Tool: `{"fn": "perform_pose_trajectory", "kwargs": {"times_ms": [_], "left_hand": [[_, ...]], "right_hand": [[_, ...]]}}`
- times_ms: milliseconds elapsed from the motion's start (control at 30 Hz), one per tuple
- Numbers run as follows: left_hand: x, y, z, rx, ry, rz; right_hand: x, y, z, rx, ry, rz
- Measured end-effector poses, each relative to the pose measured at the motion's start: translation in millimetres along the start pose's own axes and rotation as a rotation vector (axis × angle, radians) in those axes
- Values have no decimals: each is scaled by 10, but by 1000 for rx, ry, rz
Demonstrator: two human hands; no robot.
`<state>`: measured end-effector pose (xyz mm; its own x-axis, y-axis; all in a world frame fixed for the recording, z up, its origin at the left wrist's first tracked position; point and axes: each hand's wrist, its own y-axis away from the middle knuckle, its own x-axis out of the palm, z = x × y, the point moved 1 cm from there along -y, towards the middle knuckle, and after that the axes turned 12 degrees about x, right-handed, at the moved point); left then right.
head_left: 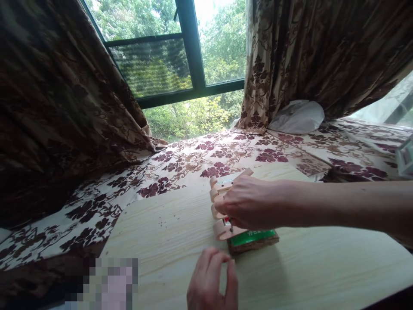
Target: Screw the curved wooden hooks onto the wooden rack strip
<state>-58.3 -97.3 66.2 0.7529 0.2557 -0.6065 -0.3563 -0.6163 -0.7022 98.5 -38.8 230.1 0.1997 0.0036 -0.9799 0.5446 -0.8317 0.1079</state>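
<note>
My right hand (241, 202) reaches in from the right, fingers curled closed over several pale, pinkish curved strips (222, 230) that look wooden and have small dark holes. What its fingertips pinch is hidden behind the hand. Beneath the strips lies a brown block with a green label (253, 241) bearing white lettering. My left hand (211, 280) rests low on the table, just in front of the block. Its fingers are bent, the thumb stands a little apart, and nothing shows between them.
The light wooden table (148, 241) carries a few dark crumbs (169, 224) on its left part. Behind it spreads a floral cloth (209, 159) below the window. A white plastic bag (298, 117) lies by the right curtain (322, 51). A pale container (405, 157) stands at the right edge.
</note>
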Motion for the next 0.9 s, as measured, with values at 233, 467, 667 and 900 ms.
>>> {"fn": "perform_pose_trajectory", "kwargs": {"times_ms": [233,467,667,900], "left_hand": [[-76,-308,239,-255,121,99],[147,-297,297,-305,239,28],[171,-351,282,-288,324,73],[-21,-396,181,-245,386,150]], "right_hand": [[56,-43,67,-131,-55,-44],[24,-27,66,106,-67,-25],[128,16,64,10,-110,-141],[322,106,188,177,-148,-280]]}}
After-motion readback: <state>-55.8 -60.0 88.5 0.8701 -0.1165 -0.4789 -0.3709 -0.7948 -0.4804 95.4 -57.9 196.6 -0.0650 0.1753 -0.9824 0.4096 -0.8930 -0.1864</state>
